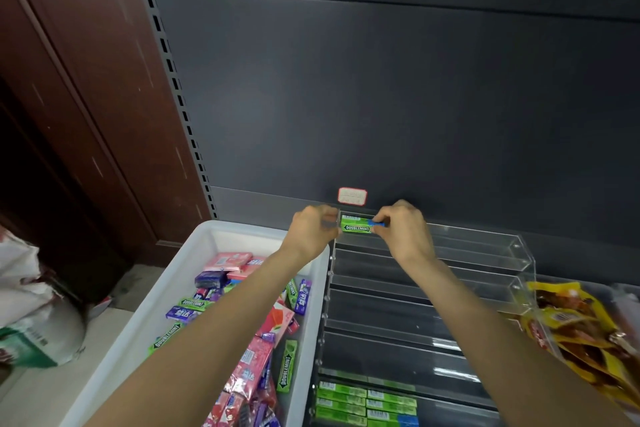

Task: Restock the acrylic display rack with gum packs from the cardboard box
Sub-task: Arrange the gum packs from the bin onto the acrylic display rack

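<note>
Up at the far row of the rack (450, 253), a green pack (356, 225) sat between the two hands. The right hand (403, 230) pinched its right end, fingertips curled onto the blue tip, while the left hand (313, 230) had its fingers curled at the rack's left wall, right by the pack's left end; whether it gripped the pack or the acrylic edge could not be told.

The pack looked light and stiff, a slim paper-wrapped stick with a glossy face, likely a bit slick. By the look of it, the short ends were the place to take it, as the right hand did, so the long body could drop flat into the channel.

The pack lay level at the left end of the top row, label up. The middle rows held nothing visible, and the near row carried green packs (363, 404) laid side by side. Left of the rack, the white bin (194, 260) held a loose jumble of green, purple and pink packs, under the left forearm. Yellow snack bags (581, 329) sat at the right.
</note>
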